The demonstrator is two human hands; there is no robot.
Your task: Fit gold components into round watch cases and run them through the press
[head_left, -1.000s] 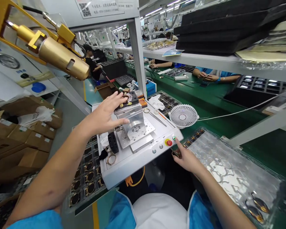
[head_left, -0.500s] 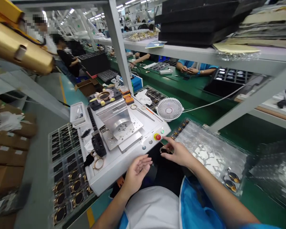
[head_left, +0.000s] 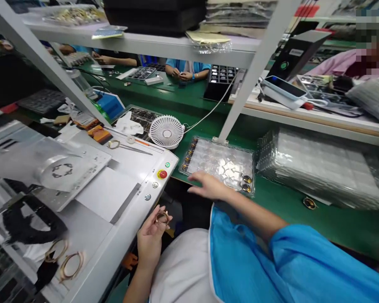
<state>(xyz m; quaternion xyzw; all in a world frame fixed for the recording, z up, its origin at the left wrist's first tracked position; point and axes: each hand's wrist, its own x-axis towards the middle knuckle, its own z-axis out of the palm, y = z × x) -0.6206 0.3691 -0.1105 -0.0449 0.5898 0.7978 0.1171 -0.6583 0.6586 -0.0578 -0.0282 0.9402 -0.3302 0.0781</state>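
My left hand (head_left: 151, 231) is closed around a gold-rimmed watch case (head_left: 162, 217), held in the fingertips beside the front edge of the white machine (head_left: 131, 219). My right hand (head_left: 206, 185) holds nothing; its thumb and fingers are apart. It hovers by the near edge of a clear plastic tray (head_left: 208, 162). Dark round watch parts (head_left: 246, 179) sit in the tray's right end, and several more line its left side. Two gold rings (head_left: 71, 265) lie on the machine's near left part, by a black curved piece (head_left: 34, 221).
A white fan (head_left: 166, 132) stands behind the machine's red stop button (head_left: 162, 174). Tweezers (head_left: 135, 149) lie on the machine top. Stacked clear trays (head_left: 318, 164) fill the bench's right side, with a lone watch part (head_left: 309, 203) before them. A shelf post (head_left: 249, 71) rises behind the tray.
The view has swung right. The watch case, earlier at my right hand's fingers, is now in my left hand, which was empty. My right hand has moved away toward the clear tray.
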